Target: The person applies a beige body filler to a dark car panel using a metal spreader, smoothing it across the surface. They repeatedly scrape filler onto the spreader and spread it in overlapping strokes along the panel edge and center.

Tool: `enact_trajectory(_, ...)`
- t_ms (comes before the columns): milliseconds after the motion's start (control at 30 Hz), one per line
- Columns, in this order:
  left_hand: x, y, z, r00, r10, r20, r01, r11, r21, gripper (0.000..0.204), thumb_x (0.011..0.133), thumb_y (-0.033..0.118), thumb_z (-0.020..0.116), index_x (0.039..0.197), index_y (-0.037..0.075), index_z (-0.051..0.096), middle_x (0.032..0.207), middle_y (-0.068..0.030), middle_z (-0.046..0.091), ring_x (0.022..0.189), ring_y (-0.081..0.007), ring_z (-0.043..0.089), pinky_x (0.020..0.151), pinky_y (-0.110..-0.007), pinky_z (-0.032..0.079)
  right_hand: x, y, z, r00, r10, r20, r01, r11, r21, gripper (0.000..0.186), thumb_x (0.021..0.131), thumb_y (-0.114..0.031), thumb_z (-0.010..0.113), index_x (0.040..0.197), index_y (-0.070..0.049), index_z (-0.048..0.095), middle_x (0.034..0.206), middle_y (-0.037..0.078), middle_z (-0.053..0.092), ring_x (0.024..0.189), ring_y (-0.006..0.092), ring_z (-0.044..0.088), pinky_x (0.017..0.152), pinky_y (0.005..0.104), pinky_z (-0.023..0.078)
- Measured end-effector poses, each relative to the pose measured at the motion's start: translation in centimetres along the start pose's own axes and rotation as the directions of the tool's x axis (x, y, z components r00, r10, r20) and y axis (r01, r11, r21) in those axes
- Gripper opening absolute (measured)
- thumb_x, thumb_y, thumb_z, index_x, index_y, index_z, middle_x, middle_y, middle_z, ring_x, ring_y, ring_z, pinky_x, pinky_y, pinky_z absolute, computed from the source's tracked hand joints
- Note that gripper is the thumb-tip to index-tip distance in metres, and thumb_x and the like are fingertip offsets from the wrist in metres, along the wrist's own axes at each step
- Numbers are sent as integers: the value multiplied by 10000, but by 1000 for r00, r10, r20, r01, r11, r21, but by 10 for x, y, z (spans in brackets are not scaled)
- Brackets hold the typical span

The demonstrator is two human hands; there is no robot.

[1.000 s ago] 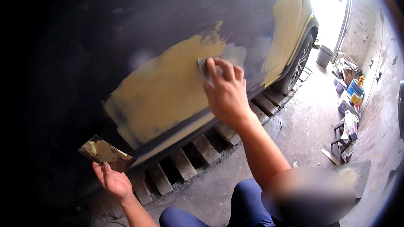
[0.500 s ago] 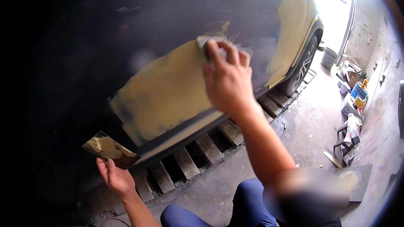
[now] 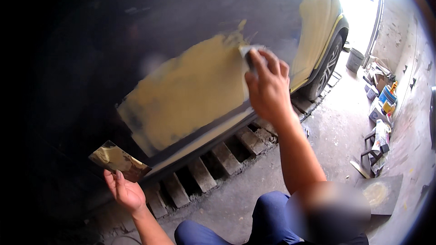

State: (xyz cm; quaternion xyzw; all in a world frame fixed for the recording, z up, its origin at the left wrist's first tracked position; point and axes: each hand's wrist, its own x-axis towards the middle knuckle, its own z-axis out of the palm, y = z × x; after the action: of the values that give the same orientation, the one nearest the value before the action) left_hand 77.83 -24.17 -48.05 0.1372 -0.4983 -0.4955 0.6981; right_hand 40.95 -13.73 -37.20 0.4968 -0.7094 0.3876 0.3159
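Observation:
Dark grey car bodywork [image 3: 181, 13] fills the upper left, with a broad patch of yellow putty [image 3: 190, 90] spread low on it. My right hand [image 3: 269, 88] grips a putty spreader [image 3: 246, 51], its pale edge against the body at the patch's upper right end; the fingers hide much of it. At the lower left, my left hand [image 3: 127, 193] holds a thin rectangular plate [image 3: 120, 161] smeared with yellow putty, pinched at its lower edge and tilted beside the car.
More putty covers the panel [image 3: 318, 22] ahead of the wheel [image 3: 329, 63]. Slats with gaps [image 3: 202, 174] run under the car's side. Along the right wall stand a grey bucket [image 3: 355, 60], cans [image 3: 387, 95], a small stool [image 3: 370, 147] and a putty-stained board [image 3: 393, 195].
My right hand has moved right and slightly down with the spreader, uncovering smeared putty at the patch's upper end. My left hand and the plate have hardly moved.

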Motion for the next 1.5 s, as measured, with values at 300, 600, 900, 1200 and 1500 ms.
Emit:
enact_trajectory(300, -3, -7, -9, 1000, 24, -5, -24, 999, -32, 342, 1007, 137, 463, 1328, 18, 474, 1348, -117, 535, 1238, -223, 501, 1072, -377, 355, -53, -11, 33, 982, -125, 142, 119, 992, 47, 578, 846, -183, 635, 1395, -130, 462, 1393, 104, 428, 1190, 375, 402, 923, 515, 402)
enact_trajectory(600, -1, -3, -6, 1000, -11, 16, 11, 1000, 7, 340, 992, 128, 472, 1312, 11, 466, 1327, -114, 528, 1229, -209, 490, 1062, -366, 353, -122, 2, 53, 954, -114, 279, 112, 993, 22, 570, 838, -207, 641, 1384, -156, 489, 1406, 89, 418, 1226, 380, 381, 945, 511, 387)
enact_trajectory(900, 0, -1, -1, 1000, -17, 4, 17, 1000, 15, 348, 993, 138, 478, 1315, 6, 477, 1302, -110, 547, 1201, -203, 505, 1034, -352, 366, -54, 34, 20, 987, -69, 146, 63, 997, 41, 551, 858, -191, 615, 1388, -163, 466, 1391, 108, 417, 1227, 394, 376, 955, 542, 386)
enact_trajectory(1200, 3, -2, -8, 999, -32, 6, 32, 999, -2, 346, 999, 124, 474, 1321, -2, 469, 1315, -112, 542, 1204, -211, 505, 1046, -361, 364, -129, 30, 34, 908, -25, 418, 18, 1000, 21, 546, 873, -166, 627, 1398, -148, 480, 1409, 130, 407, 1257, 387, 369, 997, 521, 375)
enact_trajectory(1500, -86, -14, 72, 887, -459, 56, 460, 865, -201, 395, 946, 46, 542, 1336, 62, 481, 1253, -95, 587, 1166, -206, 547, 1026, -388, 422, -154, -36, -58, 894, -191, 406, -236, 569, 788, 491, 943, -93, 600, 1416, -42, 482, 1386, 195, 450, 1257, 326, 483, 1043, 399, 400)
